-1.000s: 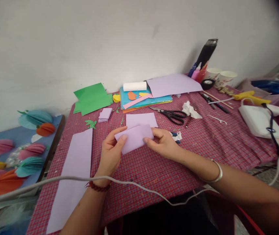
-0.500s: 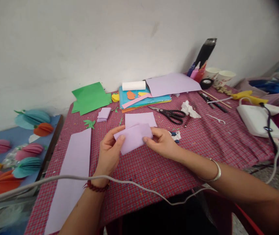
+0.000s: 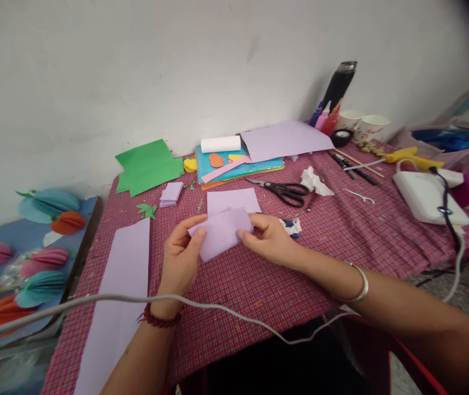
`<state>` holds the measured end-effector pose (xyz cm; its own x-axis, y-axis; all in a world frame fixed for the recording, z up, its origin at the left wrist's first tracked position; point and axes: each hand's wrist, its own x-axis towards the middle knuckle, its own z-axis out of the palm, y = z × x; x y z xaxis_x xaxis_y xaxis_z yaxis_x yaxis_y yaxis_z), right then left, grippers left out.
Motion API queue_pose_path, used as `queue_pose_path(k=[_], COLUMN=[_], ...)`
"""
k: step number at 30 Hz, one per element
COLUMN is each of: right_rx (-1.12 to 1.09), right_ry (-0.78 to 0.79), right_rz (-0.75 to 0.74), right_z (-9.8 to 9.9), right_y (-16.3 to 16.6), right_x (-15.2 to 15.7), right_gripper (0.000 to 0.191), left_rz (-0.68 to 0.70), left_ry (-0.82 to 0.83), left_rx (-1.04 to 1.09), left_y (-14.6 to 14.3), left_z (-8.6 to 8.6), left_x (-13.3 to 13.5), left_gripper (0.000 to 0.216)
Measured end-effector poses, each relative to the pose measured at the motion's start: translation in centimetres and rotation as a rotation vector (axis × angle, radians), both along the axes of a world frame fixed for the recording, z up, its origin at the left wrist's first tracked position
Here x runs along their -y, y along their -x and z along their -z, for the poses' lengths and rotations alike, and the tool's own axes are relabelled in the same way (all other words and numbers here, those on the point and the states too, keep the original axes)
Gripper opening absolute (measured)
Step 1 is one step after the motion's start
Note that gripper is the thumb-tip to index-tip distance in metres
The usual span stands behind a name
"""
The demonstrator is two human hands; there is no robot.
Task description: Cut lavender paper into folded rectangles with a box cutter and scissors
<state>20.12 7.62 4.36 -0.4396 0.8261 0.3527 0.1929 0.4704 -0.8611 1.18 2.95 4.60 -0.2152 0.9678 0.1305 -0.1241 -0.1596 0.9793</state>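
A small piece of lilac paper (image 3: 221, 237) is held up above the table between my two hands. My left hand (image 3: 181, 249) pinches its left end, thumb on top. At the right end, my right hand (image 3: 269, 237) grips it between thumb and fingers. Just behind lies another lilac rectangle (image 3: 233, 201), partly covered by the held piece. A long lilac strip (image 3: 123, 280) stretches along the table left of my left hand. Beyond it sits a small stack of lilac pieces (image 3: 171, 194). Black-handled scissors (image 3: 286, 192) rest beyond my right hand.
A pale cable (image 3: 234, 312) crosses in front of my forearms. Green sheets (image 3: 146, 167), a large lilac sheet (image 3: 287, 141) and a white roll (image 3: 220, 144) lie at the back. Rightward are a yellow glue gun (image 3: 413, 158), a white box (image 3: 427, 197) and paper cups (image 3: 369, 127).
The view has shifted slightly, so everything appears a little further left. Both hands keep the same hold on the lilac paper.
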Motion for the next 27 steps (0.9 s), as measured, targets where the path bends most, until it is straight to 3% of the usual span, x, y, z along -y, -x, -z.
queue_pose_path(k=[12,15,17,19,21,24,27], right_rx=[0.022,-0.114,-0.246,-0.342,-0.392,-0.388,-0.342], right_ry=[0.002,-0.05,-0.051,0.019,0.149,0.32,0.375], right_rz=[-0.008,0.02,0.059,0.058,-0.019,-0.143,-0.165], right_z=[0.0,0.1,0.2,0.4,0.5,0.6,0.4], right_y=[0.3,0.2,0.2,0.2,0.2,0.1,0.0], right_x=[-0.1,-0.3,-0.6,-1.0,-1.5,-1.9,-1.8], right_gripper=[0.02,0.008,0.023,0.047,0.059,0.052,0.041], left_rz=[-0.159,-0.241,-0.282,-0.284,-0.26,-0.225,-0.222], left_ry=[-0.028,-0.037,-0.056,-0.065,-0.058,-0.087,-0.238], left_rx=[-0.24,-0.258,-0.252,-0.255,-0.296,-0.458,-0.732], left_y=[0.3,0.2,0.2,0.3,0.3,0.2,-0.1], left_z=[0.6,0.4,0.4,0.5,0.7,0.9,0.7], left_x=[0.0,-0.2,-0.4,-0.5,-0.4,0.0,0.5], left_gripper=[0.029,0.029,0.029,0.03,0.031,0.03,0.027])
